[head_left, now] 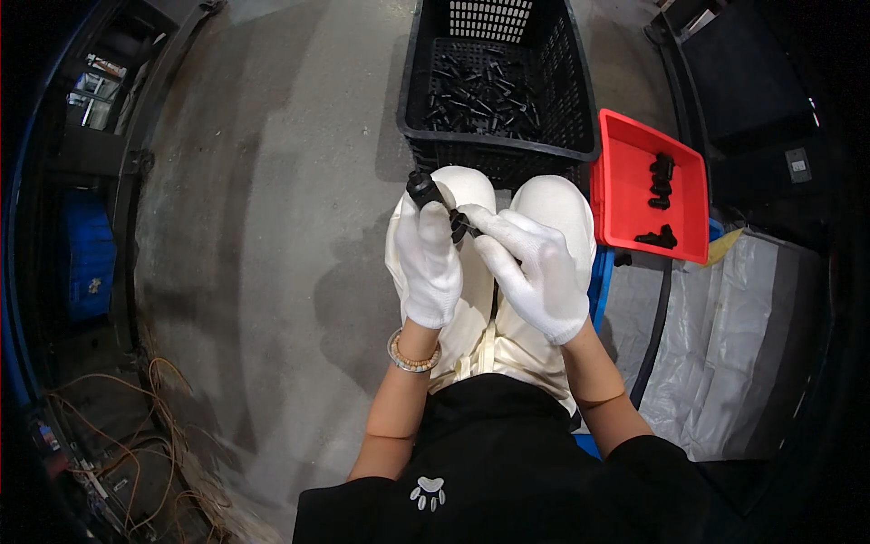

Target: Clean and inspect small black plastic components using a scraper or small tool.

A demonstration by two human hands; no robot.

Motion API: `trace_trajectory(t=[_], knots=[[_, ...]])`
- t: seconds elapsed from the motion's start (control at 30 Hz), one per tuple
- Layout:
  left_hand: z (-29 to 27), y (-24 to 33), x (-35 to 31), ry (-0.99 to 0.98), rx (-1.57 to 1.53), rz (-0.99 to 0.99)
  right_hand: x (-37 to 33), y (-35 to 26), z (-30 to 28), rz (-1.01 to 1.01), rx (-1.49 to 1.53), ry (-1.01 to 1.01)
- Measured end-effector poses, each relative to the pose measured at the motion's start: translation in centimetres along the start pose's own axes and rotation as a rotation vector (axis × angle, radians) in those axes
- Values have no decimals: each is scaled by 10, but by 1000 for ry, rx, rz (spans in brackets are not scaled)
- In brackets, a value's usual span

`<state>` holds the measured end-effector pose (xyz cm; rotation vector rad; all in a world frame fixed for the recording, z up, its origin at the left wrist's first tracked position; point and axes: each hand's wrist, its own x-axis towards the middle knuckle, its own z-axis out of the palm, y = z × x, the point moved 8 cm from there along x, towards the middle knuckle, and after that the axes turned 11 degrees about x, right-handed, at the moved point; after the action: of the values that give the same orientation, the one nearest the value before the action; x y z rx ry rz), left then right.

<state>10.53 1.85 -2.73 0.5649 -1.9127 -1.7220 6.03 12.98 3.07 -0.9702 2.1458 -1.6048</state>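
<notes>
My left hand [426, 267], in a white knit glove, is closed around a black plastic pipe fitting [424, 188] held above my knees. The fitting is tilted, its ribbed round end pointing up and to the left. My right hand [541, 270], gloved likewise, pinches at the fitting's lower right end with thumb and forefinger. Something small and dark shows at those fingertips, too hidden to name. Just beyond my knees stands a black plastic crate [503, 150] with many small black parts [480, 91] scattered on its bottom.
Right of the crate, a red tray [648, 136] holds several black fittings [662, 177]. Grey-white sheeting [725, 344] lies beside my right leg. At the far left are a blue bin [89, 258] and loose brown cables [136, 444]. The floor [272, 227] is grey concrete.
</notes>
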Motion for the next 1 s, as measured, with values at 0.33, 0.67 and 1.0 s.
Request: trace_trajectory(t=[0.33, 0.67, 1.0], knots=[[-7, -7, 0, 81, 57, -21, 3, 5, 7, -1, 59, -21], [-3, -2, -4, 86, 50, 37, 4, 25, 5, 53, 230, 84], [3, 2, 2, -5, -71, -38, 1, 17, 3, 21, 166, 15]])
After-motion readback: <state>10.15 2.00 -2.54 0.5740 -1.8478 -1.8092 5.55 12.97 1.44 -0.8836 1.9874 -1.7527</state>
